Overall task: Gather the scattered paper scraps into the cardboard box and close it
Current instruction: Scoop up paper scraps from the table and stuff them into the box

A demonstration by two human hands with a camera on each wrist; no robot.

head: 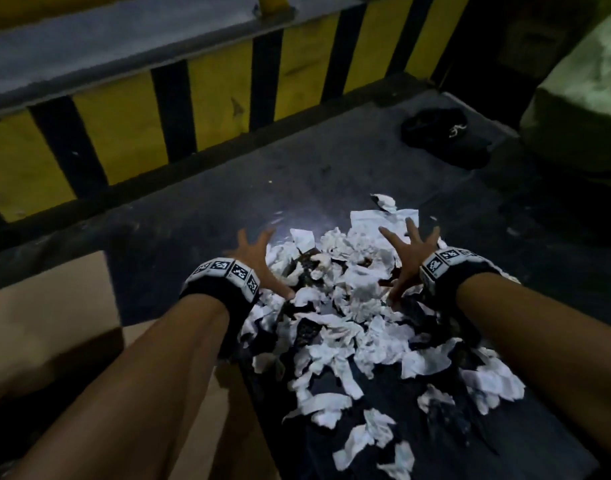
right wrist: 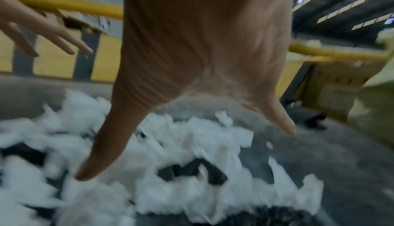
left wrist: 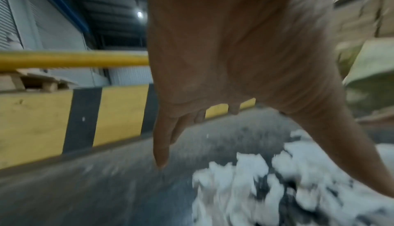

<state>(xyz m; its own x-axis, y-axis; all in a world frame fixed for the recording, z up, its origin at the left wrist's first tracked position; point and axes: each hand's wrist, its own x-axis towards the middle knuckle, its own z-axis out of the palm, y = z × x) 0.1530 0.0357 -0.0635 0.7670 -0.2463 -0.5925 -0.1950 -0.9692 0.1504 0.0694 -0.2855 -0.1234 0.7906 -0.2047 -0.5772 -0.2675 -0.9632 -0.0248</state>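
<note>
Head view shows both hands spread wide, fingers splayed, holding nothing, over a heap of white paper scraps (head: 349, 306) on the dark floor (head: 193, 237). The left hand (head: 259, 261) sits at the heap's left edge, the right hand (head: 409, 258) at its right, apart from each other. A cardboard box (head: 44, 327) stands just left of the left forearm. Both wrist views are blurred, so whether any fingertip touches paper is hard to tell.
</note>
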